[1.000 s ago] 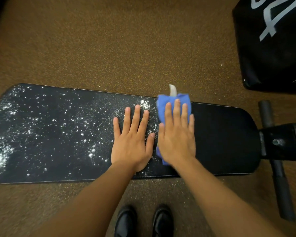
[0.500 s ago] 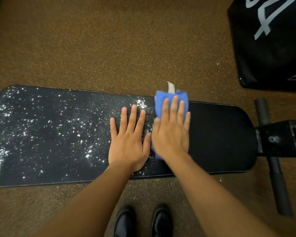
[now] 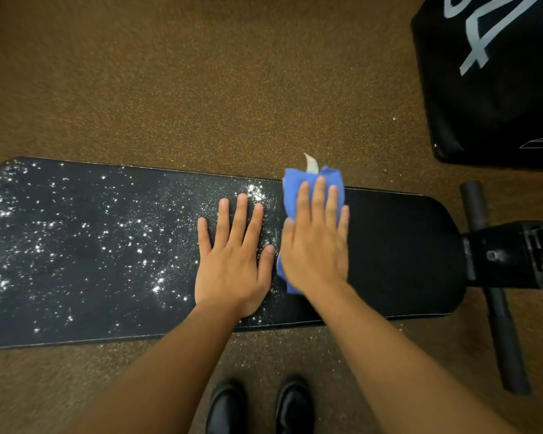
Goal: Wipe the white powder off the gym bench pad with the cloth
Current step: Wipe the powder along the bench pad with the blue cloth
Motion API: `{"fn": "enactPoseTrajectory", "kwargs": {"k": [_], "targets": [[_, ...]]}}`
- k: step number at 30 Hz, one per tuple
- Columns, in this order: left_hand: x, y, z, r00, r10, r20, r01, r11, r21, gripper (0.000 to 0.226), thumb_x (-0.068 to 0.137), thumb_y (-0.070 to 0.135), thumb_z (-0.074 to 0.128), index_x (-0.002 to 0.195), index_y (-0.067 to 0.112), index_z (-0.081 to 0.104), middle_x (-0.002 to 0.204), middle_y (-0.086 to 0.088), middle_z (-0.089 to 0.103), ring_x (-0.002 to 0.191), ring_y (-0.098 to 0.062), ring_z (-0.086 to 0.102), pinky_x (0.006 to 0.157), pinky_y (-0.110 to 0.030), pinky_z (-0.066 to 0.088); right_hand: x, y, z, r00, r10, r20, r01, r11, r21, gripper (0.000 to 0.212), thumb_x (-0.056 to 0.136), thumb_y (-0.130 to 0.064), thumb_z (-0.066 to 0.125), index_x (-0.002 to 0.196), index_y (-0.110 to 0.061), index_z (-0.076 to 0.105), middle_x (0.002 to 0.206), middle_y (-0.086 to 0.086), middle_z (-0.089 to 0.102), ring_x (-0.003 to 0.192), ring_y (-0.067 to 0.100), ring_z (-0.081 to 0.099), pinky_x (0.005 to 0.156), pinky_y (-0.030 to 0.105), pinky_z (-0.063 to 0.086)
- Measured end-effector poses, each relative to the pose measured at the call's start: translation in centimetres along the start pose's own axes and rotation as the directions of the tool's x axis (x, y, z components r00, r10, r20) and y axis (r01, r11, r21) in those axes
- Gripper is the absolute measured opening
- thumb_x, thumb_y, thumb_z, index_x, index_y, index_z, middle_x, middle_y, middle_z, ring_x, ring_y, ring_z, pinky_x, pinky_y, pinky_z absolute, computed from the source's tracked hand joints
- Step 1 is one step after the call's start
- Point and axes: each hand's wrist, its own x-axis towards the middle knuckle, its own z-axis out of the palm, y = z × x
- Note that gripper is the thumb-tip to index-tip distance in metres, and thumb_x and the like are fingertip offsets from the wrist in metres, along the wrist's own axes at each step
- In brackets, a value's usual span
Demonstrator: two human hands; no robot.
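On the pad [image 3: 405,255], the flat right hand [image 3: 315,242] presses the cloth [image 3: 295,189] beneath it; the open left hand [image 3: 232,258] rests at its 9 o'clock amid powder [image 3: 76,239].

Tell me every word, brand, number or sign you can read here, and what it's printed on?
Black bag or box, top right: large pale lettering, cut off by the frame edge, so it cannot be read as a word.
Same black item, lower edge: a small outline drawing of a box, no text with it.
Bench pad, blue cloth, bench frame: no writing visible; the cloth's white tag shows nothing readable.
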Motion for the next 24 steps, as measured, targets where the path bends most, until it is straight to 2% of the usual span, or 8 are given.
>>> {"fn": "enactPoseTrajectory", "kwargs": {"k": [4, 7, 11, 13, 15, 19, 21, 24], "targets": [[0.0, 0.0, 0.0, 1.000, -0.001, -0.005, 0.001, 1.000, 0.001, 0.065, 0.098, 0.051, 0.012, 0.157, 0.025, -0.001, 0.164, 0.001, -0.013, 0.148, -0.021, -0.020, 0.119, -0.053, -0.009, -7.2, 2.6, 0.1, 0.983, -0.173, 0.060, 0.176, 0.983, -0.046, 0.062, 0.100, -0.037, 0.021, 0.156, -0.013, 0.014, 0.164, 0.012, 0.008, 0.151, 0.030, 0.005, 0.119, 0.053, 0.014], [-0.1, 0.1, -0.1, 1.000, -0.004, -0.001, 0.004, 1.000, -0.001, 0.065, 0.099, 0.052, 0.010, 0.156, 0.026, -0.005, 0.163, 0.002, -0.015, 0.148, -0.021, -0.023, 0.118, -0.053, -0.010, -5.4, 5.4, -0.4, 0.995, -0.074, 0.068, 0.078, 0.995, -0.063, 0.063, 0.098, -0.039, 0.020, 0.156, -0.015, 0.013, 0.164, 0.011, 0.007, 0.151, 0.031, 0.004, 0.118, 0.056, 0.017], [-0.1, 0.2, -0.2, 1.000, -0.008, 0.009, 0.008, 1.000, 0.009, 0.065, 0.099, 0.052, 0.009, 0.156, 0.026, -0.007, 0.163, 0.002, -0.018, 0.147, -0.021, -0.025, 0.118, -0.052, -0.012, 1.5, 2.9, -0.7, 0.996, 0.085, 0.019, -0.085, 0.996, -0.002, 0.067, 0.096, -0.037, 0.019, 0.156, -0.010, 0.010, 0.164, 0.015, 0.001, 0.150, 0.035, -0.002, 0.120, 0.055, 0.007], [0.0, 0.1, -0.2, 1.000, -0.011, 0.014, 0.011, 1.000, 0.012, 0.065, 0.098, 0.052, 0.009, 0.156, 0.026, -0.007, 0.163, 0.002, -0.018, 0.147, -0.021, -0.025, 0.118, -0.053, -0.012, 1.7, 1.3, -0.5, 0.998, 0.060, 0.013, -0.060, 0.998, 0.014, 0.066, 0.097, -0.034, 0.023, 0.156, -0.010, 0.008, 0.164, 0.014, 0.000, 0.150, 0.034, -0.003, 0.121, 0.054, 0.005], [0.0, 0.1, -0.2, 1.000, -0.010, 0.013, 0.010, 1.000, 0.008, 0.065, 0.098, 0.051, 0.010, 0.156, 0.026, -0.006, 0.163, 0.002, -0.018, 0.147, -0.021, -0.025, 0.118, -0.053, -0.012, -0.9, 0.6, -0.3, 0.999, -0.033, 0.018, 0.033, 0.999, -0.015, 0.066, 0.096, -0.034, 0.022, 0.156, -0.010, 0.010, 0.164, 0.014, 0.004, 0.150, 0.034, 0.000, 0.121, 0.053, 0.008], [-0.1, 0.1, -0.2, 1.000, -0.006, 0.003, 0.006, 1.000, -0.003, 0.065, 0.098, 0.051, 0.011, 0.157, 0.026, -0.003, 0.164, 0.001, -0.013, 0.148, -0.021, -0.022, 0.118, -0.053, -0.010, -7.4, 3.0, 0.1, 0.974, -0.213, 0.077, 0.217, 0.975, -0.052, 0.066, 0.096, -0.035, 0.026, 0.156, -0.012, 0.013, 0.164, 0.011, 0.007, 0.151, 0.032, 0.003, 0.118, 0.055, 0.018], [-0.1, 0.1, -0.1, 1.000, -0.004, 0.005, 0.004, 1.000, 0.003, 0.065, 0.099, 0.051, 0.011, 0.156, 0.026, -0.003, 0.164, 0.001, -0.013, 0.148, -0.021, -0.021, 0.118, -0.053, -0.009, -7.2, 5.1, -0.1, 0.976, -0.206, 0.076, 0.213, 0.973, -0.085, 0.067, 0.095, -0.036, 0.027, 0.156, -0.014, 0.012, 0.164, 0.010, 0.007, 0.150, 0.032, 0.004, 0.117, 0.056, 0.020], [-0.1, 0.1, -0.1, 1.000, -0.007, 0.006, 0.007, 1.000, 0.009, 0.065, 0.099, 0.052, 0.010, 0.156, 0.026, -0.006, 0.163, 0.002, -0.016, 0.148, -0.021, -0.022, 0.119, -0.054, -0.008, -3.6, 5.5, -0.5, 0.995, -0.075, 0.062, 0.080, 0.994, -0.077, 0.068, 0.093, -0.037, 0.021, 0.156, -0.012, 0.015, 0.164, 0.013, 0.008, 0.150, 0.034, 0.005, 0.118, 0.056, 0.015]]}}
